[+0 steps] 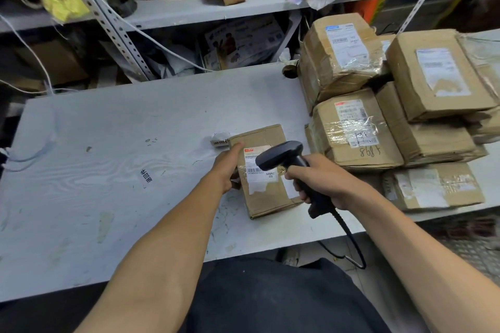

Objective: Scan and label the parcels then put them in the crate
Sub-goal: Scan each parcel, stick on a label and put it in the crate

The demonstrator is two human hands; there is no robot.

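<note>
One small taped brown cardboard parcel point(266, 170) on bench point(108, 157): left hand point(226, 167) grips its left edge, right hand point(315, 178) grips black handheld scanner point(286, 157). Looks light, stiff; tape slick, so hold by the edges.

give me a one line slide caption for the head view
Right hand aims a scanner at the label of a parcel steadied by the left hand on the table.
</note>
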